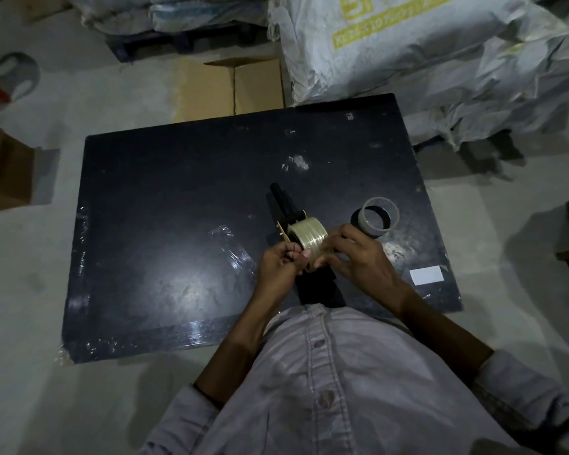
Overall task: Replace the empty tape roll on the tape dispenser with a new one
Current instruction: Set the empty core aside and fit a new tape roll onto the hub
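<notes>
Table (165, 198): black, glossy, with pale scuff marks and whitish patches of glare; one small white rectangular label (426, 275) near its right edge.
Tape dispenser (284, 205): black handle, with a yellow-orange plate beside the roll.
New tape roll (307, 237): clear, yellowish-beige, faintly banded with fine lines.
Empty tape roll (376, 215): grey core, dark inside.
Shirt (326, 389): pale grey, plain, with grey-brown buttons down the front.
Floor (79, 103): light grey, mottled.
Cardboard boxes (230, 88): tan-brown.
Sacks (408, 50): off-white woven, one printed with yellow-green lettering.
</notes>
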The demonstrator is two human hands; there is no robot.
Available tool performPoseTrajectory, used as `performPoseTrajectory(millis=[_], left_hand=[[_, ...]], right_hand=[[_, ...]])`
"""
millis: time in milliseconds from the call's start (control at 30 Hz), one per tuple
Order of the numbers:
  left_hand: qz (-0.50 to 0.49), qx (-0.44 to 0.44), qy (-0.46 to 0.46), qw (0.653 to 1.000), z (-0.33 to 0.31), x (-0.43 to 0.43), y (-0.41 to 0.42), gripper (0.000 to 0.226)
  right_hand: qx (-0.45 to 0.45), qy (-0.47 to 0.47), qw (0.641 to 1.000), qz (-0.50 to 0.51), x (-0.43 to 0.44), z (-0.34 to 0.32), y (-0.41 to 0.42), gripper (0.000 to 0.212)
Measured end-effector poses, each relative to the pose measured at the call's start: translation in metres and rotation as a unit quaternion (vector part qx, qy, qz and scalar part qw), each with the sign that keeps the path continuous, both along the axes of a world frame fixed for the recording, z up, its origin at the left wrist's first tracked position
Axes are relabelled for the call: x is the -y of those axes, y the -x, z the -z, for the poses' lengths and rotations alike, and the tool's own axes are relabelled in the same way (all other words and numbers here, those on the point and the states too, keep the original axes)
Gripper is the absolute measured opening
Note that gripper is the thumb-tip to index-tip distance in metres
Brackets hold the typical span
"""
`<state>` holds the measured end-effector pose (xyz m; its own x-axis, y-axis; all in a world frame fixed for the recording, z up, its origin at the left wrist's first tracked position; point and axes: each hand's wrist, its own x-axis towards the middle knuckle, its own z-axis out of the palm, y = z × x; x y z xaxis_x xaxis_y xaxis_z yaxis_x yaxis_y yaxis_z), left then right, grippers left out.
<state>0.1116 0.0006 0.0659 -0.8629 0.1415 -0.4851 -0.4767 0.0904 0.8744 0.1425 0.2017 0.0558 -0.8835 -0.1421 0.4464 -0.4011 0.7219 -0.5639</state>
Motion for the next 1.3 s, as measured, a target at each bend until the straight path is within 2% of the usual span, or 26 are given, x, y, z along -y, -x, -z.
performPoseTrajectory(millis=[233, 300, 333, 367, 400, 433, 500, 567, 667, 800, 900, 1100, 1300], left_hand=[[0.017, -0.005, 0.008, 1.0, 0.001, -0.002, -0.002, 0.016], [0.016, 0.001, 0.011, 1.0, 0.001, -0.002, -0.002, 0.017], [0.014, 0.004, 0.013, 1.0, 0.001, -0.002, -0.001, 0.019], [0.011, 0.005, 0.014, 1.0, 0.002, -0.002, 0.0, 0.02], [0.007, 0.006, 0.016, 1.0, 0.002, -0.002, 0.001, 0.021], [0.003, 0.004, 0.015, 1.0, 0.001, -0.002, 0.002, 0.021], [0.001, -0.004, 0.014, 1.0, 0.0, -0.001, 0.002, 0.019], [0.001, -0.01, 0.013, 1.0, 0.001, 0.0, 0.0, 0.02], [0.003, -0.007, 0.023, 1.0, -0.001, 0.0, -0.003, 0.016], [0.028, 0.01, 0.035, 0.999, -0.001, -0.003, -0.01, 0.016], [0.044, 0.003, 0.037, 0.998, -0.006, -0.003, -0.012, 0.018], [0.032, -0.005, 0.039, 0.999, -0.011, -0.004, -0.012, 0.021], [0.042, -0.016, 0.062, 0.997, -0.008, -0.001, -0.011, 0.025]], right_hand=[[0.009, 0.009, 1.0, -0.01, -0.001, 0.004, 0.002, 0.019], [0.045, 0.038, 0.998, 0.0, -0.001, 0.003, 0.002, 0.024], [0.087, 0.086, 0.992, 0.029, 0.0, 0.003, 0.002, 0.029], [0.149, 0.159, 0.974, 0.069, 0.001, 0.001, 0.003, 0.037], [0.224, 0.247, 0.936, 0.113, 0.004, -0.002, 0.003, 0.046], [0.299, 0.33, 0.883, 0.145, 0.007, -0.007, 0.004, 0.053], [0.408, 0.425, 0.792, 0.162, 0.013, -0.011, 0.005, 0.048], [0.46, 0.455, 0.749, 0.145, 0.017, -0.013, 0.002, 0.034], [0.49, 0.467, 0.717, 0.168, 0.021, -0.021, 0.001, 0.013], [0.49, 0.456, 0.704, 0.237, 0.034, -0.029, 0.008, 0.008], [0.469, 0.497, 0.692, 0.234, 0.04, -0.03, 0.008, 0.009], [0.438, 0.513, 0.703, 0.227, 0.041, -0.035, 0.007, 0.019], [0.46, 0.532, 0.676, 0.219, 0.032, -0.032, 0.008, 0.024]])
